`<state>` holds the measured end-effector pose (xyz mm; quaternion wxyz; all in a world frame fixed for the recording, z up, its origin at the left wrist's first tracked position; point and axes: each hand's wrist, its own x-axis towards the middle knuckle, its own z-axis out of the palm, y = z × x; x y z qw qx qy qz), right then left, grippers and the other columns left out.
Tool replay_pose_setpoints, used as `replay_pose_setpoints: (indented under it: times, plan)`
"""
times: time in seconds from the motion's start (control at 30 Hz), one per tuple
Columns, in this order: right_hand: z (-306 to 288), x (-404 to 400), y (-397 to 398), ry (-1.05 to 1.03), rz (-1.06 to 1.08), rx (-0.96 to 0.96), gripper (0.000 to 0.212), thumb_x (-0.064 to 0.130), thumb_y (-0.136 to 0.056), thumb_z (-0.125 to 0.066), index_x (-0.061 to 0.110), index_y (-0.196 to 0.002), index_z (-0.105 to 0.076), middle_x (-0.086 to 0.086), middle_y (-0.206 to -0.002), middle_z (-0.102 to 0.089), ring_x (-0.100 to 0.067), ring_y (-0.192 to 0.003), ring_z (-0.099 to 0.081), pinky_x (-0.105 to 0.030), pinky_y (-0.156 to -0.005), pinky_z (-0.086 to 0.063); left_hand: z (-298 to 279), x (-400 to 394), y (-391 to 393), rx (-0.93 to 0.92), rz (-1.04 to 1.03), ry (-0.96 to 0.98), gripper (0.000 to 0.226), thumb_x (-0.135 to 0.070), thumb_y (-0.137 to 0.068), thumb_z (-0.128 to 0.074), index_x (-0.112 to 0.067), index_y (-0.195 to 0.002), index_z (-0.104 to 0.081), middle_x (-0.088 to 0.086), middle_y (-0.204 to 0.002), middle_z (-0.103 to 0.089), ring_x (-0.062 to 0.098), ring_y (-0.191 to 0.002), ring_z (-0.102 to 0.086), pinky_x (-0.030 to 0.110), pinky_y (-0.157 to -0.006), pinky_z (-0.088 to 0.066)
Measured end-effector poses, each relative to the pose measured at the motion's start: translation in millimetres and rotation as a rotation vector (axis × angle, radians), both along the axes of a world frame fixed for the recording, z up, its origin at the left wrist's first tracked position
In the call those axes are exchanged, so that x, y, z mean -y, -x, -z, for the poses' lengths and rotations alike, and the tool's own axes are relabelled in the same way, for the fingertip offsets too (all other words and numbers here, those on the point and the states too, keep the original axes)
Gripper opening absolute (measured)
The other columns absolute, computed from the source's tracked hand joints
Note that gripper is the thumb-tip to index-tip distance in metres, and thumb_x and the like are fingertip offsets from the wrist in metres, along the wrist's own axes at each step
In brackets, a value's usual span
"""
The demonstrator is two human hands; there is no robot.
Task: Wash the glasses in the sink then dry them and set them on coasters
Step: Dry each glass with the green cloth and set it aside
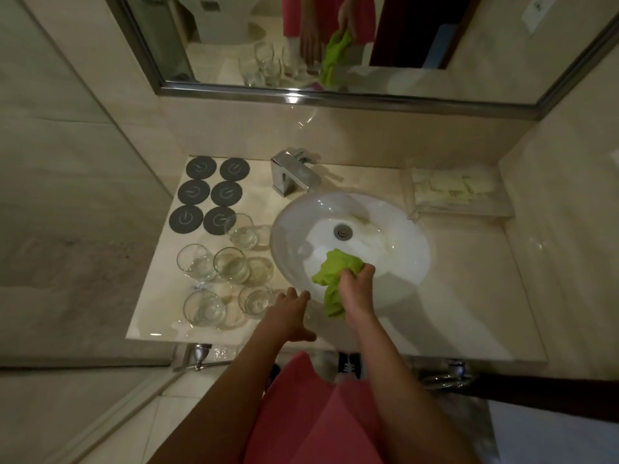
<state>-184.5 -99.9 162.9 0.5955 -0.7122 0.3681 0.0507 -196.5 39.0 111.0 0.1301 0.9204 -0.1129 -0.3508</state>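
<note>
Several clear glasses (pixel 231 264) stand upright on the counter left of the round white sink (pixel 288 216). Behind them lie several dark round coasters (pixel 193 191), all bare. My right hand (pixel 356 286) grips a crumpled green cloth (pixel 335 269) over the near rim of the sink. My left hand (pixel 291 313) reaches forward with fingers extended, next to the nearest glass (pixel 254 301); I cannot tell if it touches it.
A chrome faucet (pixel 291 172) stands behind the sink, with no water running. A clear packet (pixel 445 192) lies at the back right of the counter (pixel 469 296). A mirror (pixel 335 45) above the back wall reflects the hands and glasses.
</note>
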Motion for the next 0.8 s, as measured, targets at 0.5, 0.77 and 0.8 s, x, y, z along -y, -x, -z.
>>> replay_pose_setpoints:
  times: [0.5, 0.77, 0.8]
  plan:
    - [6.7, 35.9, 7.4, -0.026, 0.113, 0.016, 0.021, 0.005, -0.087, -0.053, 0.010, -0.107, -0.050, -0.007, -0.099, -0.061, -0.029, -0.096, -0.063, -0.044, -0.085, -0.055, -0.5, 26.0, -15.7, 0.236, -0.408, 0.300, 0.066, -0.033, -0.068, -0.080, -0.012, -0.122, -0.049, 0.014, -0.112, -0.050, 0.039, -0.102, -0.056, 0.044, -0.086, -0.050]
    - [-3.3, 92.2, -10.3, -0.006, 0.114, 0.082, 0.018, 0.002, -0.089, -0.053, 0.007, -0.106, -0.047, 0.000, -0.090, -0.055, -0.023, -0.087, -0.056, -0.033, -0.073, -0.046, -48.4, 76.5, -49.8, 0.211, -0.987, 0.668, 0.037, -0.034, -0.081, -0.071, -0.014, -0.109, -0.059, 0.001, -0.089, -0.065, 0.024, -0.076, -0.066, 0.035, -0.066, -0.055]
    - [-4.8, 100.1, -12.6, 0.002, 0.117, 0.095, 0.018, 0.001, -0.090, -0.053, 0.007, -0.105, -0.047, 0.001, -0.089, -0.054, -0.022, -0.085, -0.055, -0.031, -0.069, -0.043, -53.6, 82.4, -54.1, 0.114, -1.097, 0.742, 0.032, -0.033, -0.084, -0.068, -0.013, -0.107, -0.059, 0.002, -0.089, -0.063, 0.025, -0.072, -0.064, 0.034, -0.060, -0.055]
